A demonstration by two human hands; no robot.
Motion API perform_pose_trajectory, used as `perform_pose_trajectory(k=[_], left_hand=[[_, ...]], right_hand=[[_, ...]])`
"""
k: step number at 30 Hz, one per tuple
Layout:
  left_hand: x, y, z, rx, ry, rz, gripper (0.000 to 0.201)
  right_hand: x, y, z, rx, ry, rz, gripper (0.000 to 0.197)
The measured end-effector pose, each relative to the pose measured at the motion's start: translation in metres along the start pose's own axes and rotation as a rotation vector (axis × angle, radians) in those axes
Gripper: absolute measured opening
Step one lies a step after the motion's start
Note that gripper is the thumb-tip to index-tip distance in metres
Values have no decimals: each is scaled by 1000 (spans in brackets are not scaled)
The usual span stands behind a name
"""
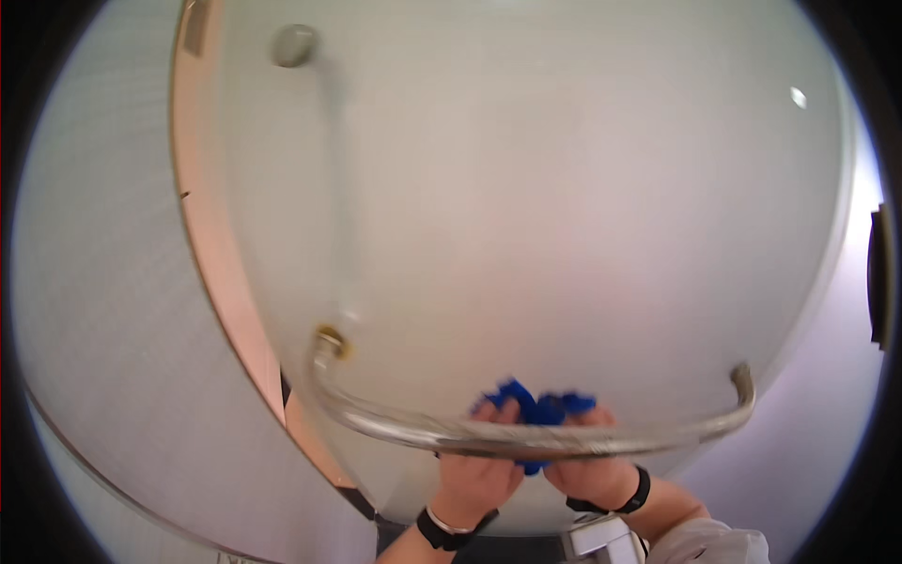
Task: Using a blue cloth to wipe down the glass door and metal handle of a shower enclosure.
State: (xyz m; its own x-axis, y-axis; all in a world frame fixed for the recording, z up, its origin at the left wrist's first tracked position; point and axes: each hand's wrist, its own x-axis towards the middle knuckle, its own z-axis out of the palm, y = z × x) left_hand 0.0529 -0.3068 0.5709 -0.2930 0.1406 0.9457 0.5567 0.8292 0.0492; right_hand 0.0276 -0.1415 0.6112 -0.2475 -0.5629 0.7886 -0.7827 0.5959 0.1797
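Observation:
Low in the picture, a blue cloth (537,410) is bunched between my two hands, its folds showing above and below a curved metal bar (413,428). My left hand (479,477) grips the cloth from the left, fingers curled. From the other side, my right hand (590,477) is closed on it too. The bar crosses in front of both hands and covers part of the fingers and cloth. Whether either hand touches the bar I cannot tell. Dark bands circle both wrists, and the left one also wears a light bracelet.
Behind the bar spreads a large pale, smooth panel (564,188). A round metal fitting (295,45) sits at its upper left. The bar's left end meets a yellowish mount (331,340). A grey ribbed surface (113,235) lies left, and a dark object (878,277) at the far right.

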Motion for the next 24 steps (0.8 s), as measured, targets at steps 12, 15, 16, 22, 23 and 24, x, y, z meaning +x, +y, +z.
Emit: perform_pose_trajectory(k=[12, 15, 16, 22, 23, 24], left_hand=[[5, 123, -154, -130, -401, -928, 29], [63, 100, -183, -90, -307, -848, 30], [87, 92, -185, -69, -283, -806, 29], [242, 56, -199, 22, 44, -756, 45], [263, 47, -199, 31, 29, -751, 47], [281, 41, -194, -29, 52, -834, 50]], right_hand=[[26, -79, -102, 680, -698, 49, 21], [98, -73, -127, 651, -527, -31, 26], [134, -64, -144, 586, -690, 50, 36], [246, -22, -189, 277, -256, 142, 55], [265, -24, -191, 234, -184, 172, 56], [277, -25, -188, 193, -150, 194, 55]])
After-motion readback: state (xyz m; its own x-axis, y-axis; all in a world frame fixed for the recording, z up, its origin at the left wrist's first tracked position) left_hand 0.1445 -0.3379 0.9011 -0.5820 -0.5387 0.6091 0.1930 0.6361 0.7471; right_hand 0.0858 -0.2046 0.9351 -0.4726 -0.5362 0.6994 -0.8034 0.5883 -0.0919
